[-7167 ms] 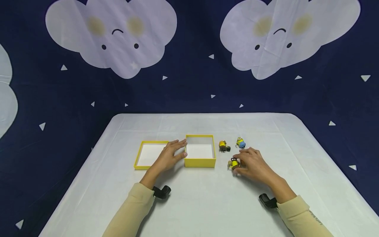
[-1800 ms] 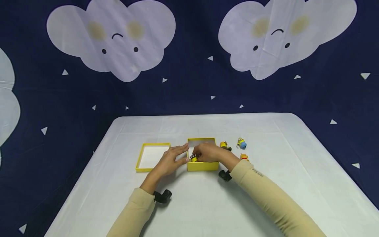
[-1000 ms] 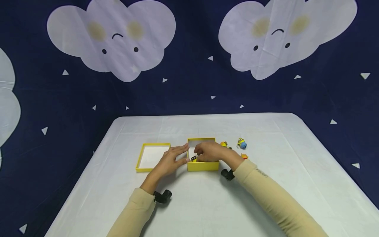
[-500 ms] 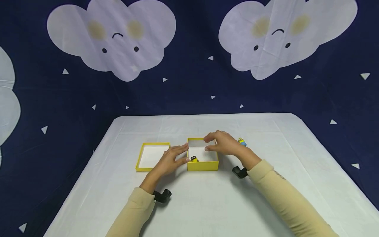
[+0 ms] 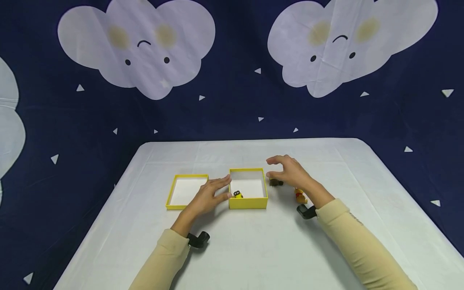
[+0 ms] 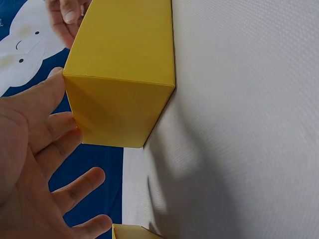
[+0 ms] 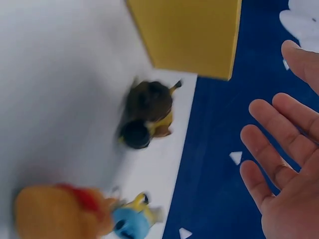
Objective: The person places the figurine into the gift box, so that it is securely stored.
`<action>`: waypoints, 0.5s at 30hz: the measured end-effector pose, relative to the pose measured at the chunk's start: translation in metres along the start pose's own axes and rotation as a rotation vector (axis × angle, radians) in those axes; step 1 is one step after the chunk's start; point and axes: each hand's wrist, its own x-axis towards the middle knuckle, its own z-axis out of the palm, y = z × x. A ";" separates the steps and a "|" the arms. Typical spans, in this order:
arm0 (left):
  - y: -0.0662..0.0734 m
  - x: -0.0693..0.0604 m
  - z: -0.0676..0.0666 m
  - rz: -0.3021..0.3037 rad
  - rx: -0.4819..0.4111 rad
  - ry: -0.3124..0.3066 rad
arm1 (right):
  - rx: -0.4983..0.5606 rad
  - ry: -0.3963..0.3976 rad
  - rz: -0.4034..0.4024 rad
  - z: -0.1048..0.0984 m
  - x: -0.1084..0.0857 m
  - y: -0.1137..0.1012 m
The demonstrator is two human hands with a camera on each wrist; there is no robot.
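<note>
The table (image 5: 232, 257) is covered in white, lightly creased, and its far corners are rounded. Near its middle a yellow box (image 5: 248, 204) is set, open side up. To the left, a shallow yellow-rimmed lid (image 5: 183, 192) is laid, white inside upward. Just right of the box a brown toy (image 5: 276, 182) is placed; nearer the front, an orange bear (image 5: 300, 196). Beyond the bear, a blue toy (image 7: 132, 221) is shown from the right wrist.

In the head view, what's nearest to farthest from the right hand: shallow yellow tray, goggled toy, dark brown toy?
From the right hand:
1. Dark brown toy: partly hidden by it.
2. Goggled toy: inside the yellow box, near-left corner.
3. Shallow yellow tray: leftmost, past the box.
</note>
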 end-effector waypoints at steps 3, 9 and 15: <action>0.000 0.000 0.000 -0.002 -0.002 0.001 | 0.006 0.007 0.040 0.000 -0.001 0.011; 0.000 0.000 0.000 -0.011 0.000 0.001 | -0.005 -0.003 0.109 0.002 -0.001 0.027; 0.000 0.000 0.001 -0.010 -0.001 0.005 | -0.010 -0.021 0.146 0.005 -0.001 0.037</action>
